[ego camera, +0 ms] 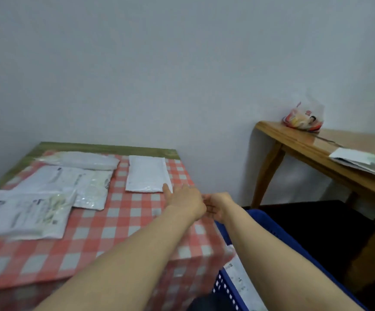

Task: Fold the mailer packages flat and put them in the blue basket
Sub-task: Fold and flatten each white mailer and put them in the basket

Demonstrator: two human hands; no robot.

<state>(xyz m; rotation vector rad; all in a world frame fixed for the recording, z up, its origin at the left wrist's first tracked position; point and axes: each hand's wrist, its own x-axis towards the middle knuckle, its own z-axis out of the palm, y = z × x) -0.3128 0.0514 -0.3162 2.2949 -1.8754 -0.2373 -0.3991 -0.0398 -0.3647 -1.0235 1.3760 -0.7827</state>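
A: Where are the hands sitting?

B: The left hand is reaching over the checked table, one straight finger touching the near right corner of the white mailer. It is gripping nothing.

A: And the right hand?

B: Hanging just beside the left one, fingers loosely curled, holding nothing.

A: The basket?

B: Standing against the table's right edge, a mailer lying inside.
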